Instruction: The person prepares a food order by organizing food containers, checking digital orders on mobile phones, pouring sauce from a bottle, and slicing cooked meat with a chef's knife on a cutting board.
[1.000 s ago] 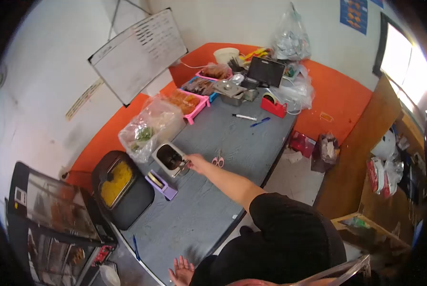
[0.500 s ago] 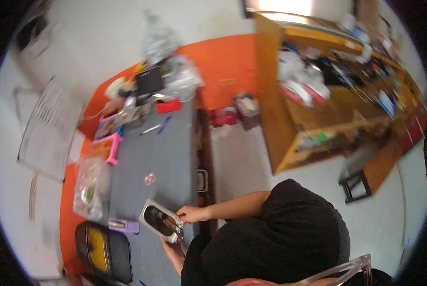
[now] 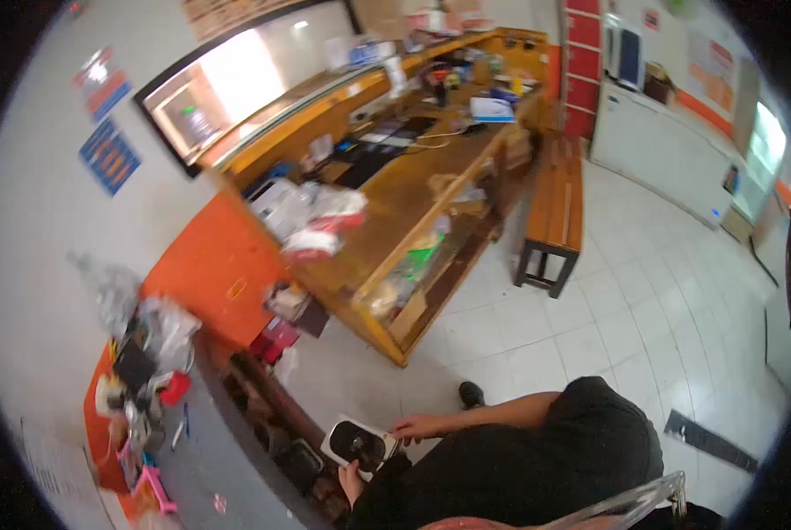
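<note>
A white box-like object point(image 3: 338, 435) with a dark oval opening is held in front of the body, beside the grey table point(image 3: 228, 442). My left hand point(image 3: 351, 482) grips its near edge, fingers bent against the side. My right hand point(image 3: 418, 428) is closed at its right end, near a small part too blurred to make out. Inside the dark opening, details are hard to tell.
Left, the table bears a red item point(image 3: 174, 387), pens and a pink rack point(image 3: 152, 490). Ahead stands a wooden counter point(image 3: 382, 340) with plastic bags point(image 3: 311, 221). Beyond are a wooden bench point(image 3: 555, 212) and a white chest freezer point(image 3: 661, 150).
The view has swung right, bringing the bench and freezer into sight. Both hands have carried the white object off the table, to beside its edge.
</note>
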Available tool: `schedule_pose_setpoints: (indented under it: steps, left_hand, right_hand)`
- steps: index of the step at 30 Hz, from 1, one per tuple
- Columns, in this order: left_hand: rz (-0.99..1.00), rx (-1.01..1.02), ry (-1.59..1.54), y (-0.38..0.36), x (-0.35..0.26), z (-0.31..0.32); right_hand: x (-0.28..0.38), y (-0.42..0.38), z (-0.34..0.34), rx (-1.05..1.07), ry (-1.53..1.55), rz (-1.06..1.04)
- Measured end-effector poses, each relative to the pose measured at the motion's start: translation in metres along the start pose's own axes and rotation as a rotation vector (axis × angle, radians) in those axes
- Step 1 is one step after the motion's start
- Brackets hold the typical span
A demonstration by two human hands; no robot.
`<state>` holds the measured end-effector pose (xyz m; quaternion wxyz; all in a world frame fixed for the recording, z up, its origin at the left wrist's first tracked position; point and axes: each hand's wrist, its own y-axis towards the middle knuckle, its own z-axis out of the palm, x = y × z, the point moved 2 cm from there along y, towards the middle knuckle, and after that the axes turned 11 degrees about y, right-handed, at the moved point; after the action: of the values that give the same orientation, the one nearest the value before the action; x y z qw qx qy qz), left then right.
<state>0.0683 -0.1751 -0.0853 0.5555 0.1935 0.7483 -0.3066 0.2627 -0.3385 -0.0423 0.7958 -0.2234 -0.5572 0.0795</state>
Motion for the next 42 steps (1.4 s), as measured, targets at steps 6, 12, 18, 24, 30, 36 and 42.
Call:
schedule_pose_setpoints:
  steps: [6, 12, 18, 24, 30, 36, 42]
  left_hand:
    - [-0.120, 0.367, -0.089, 0.093, -0.067, 0.187]
    - [-0.389, 0.394, -0.162, 0.130, -0.175, 0.377]
    - [-0.453, 0.536, -0.399, 0.187, -0.210, 0.518]
    - [-0.527, 0.709, -0.370, 0.251, -0.261, 0.614]
    - [-0.463, 0.778, -0.348, 0.341, -0.324, 0.702]
    - [-0.351, 0.737, -0.307, 0.429, -0.368, 0.793]
    - [-0.280, 0.799, -0.449, 0.457, -0.414, 0.834]
  right_hand:
    - [-0.041, -0.107, -0.188, -0.549, 0.174, -0.138]
    - [-0.057, -0.242, -0.343, -0.967, 0.218, -0.156]
    - [-0.050, -0.317, -0.449, -1.210, 0.340, -0.219]
    - [-0.019, -0.314, -0.555, -1.310, 0.318, -0.289]
    - [-0.071, -0.307, -0.650, -1.408, -0.316, 0.161]
    - [-0.189, -0.341, -0.616, -1.244, -0.007, 0.563]
    - [-0.159, -0.343, -0.588, -1.327, 0.310, 0.470]
